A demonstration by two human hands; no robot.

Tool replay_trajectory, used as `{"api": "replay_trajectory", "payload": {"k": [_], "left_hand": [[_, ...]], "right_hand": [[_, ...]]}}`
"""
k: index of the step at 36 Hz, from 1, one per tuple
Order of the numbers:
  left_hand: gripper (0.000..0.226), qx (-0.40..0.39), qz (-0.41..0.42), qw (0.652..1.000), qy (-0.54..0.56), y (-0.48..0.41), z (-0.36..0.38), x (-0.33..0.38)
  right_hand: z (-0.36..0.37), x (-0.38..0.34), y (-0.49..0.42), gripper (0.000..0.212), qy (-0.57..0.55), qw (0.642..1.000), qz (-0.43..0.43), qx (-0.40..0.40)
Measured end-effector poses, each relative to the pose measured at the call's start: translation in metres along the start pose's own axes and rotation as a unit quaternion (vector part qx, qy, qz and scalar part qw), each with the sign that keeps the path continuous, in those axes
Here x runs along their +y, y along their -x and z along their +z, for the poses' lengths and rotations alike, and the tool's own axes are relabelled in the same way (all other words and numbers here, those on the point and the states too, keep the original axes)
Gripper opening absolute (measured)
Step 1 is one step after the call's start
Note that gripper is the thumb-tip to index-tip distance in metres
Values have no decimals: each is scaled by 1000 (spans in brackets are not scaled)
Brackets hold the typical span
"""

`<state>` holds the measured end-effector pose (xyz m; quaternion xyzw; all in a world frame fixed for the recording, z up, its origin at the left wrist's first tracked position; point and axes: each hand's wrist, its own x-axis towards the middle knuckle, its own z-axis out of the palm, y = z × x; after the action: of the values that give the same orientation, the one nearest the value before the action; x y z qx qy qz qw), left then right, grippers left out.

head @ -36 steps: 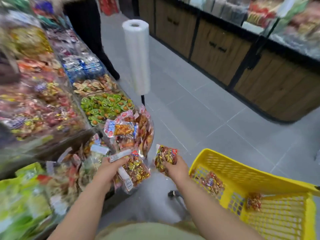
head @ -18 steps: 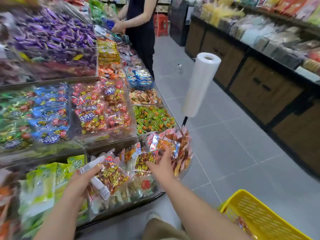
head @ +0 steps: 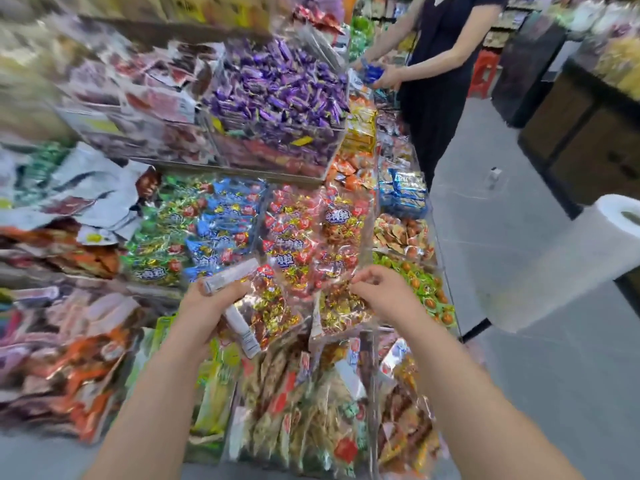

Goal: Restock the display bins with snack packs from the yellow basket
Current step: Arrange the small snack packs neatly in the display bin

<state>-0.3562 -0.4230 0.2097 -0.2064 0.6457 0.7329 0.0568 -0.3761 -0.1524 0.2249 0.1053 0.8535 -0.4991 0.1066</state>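
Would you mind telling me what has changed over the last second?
The right hand carried its snack pack from beside the yellow basket up and left to the display bins, where it pinches the pack's top edge. The view lifted, so the basket is out of frame. The left hand kept gripping its bundle of packs.

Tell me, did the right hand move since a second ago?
Yes. The right hand, pinching a snack pack, moved left, away from the white bag roll, to over the display bins.

White roll of plastic bags (head: 568, 268), tilted, at right. Second person (head: 446, 74) in dark clothing stands on grey floor (head: 519, 358). Wooden cabinets (head: 585, 143) beyond.
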Motion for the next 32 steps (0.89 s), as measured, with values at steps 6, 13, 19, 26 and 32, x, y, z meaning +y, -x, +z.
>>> {"api": "replay_trajectory", "payload": {"k": [6, 13, 19, 26, 32], "left_hand": [[52, -20, 23, 998, -52, -30, 1, 29], [35, -23, 8, 999, -46, -73, -3, 44], [31, -51, 5, 997, -62, -102, -10, 55], [35, -79, 4, 994, -73, -124, -10, 66], [39, -82, -10, 994, -73, -140, -7, 60]], "right_hand": [[-15, -31, -46, 24, 59, 990, 4, 125], [0, -45, -85, 37, 162, 982, 64, 73], [12, -50, -105, 40, 354, 932, 48, 56], [18, -53, -140, 26, 503, 856, 10, 115], [31, -36, -148, 51, 571, 810, -123, -50]]}}
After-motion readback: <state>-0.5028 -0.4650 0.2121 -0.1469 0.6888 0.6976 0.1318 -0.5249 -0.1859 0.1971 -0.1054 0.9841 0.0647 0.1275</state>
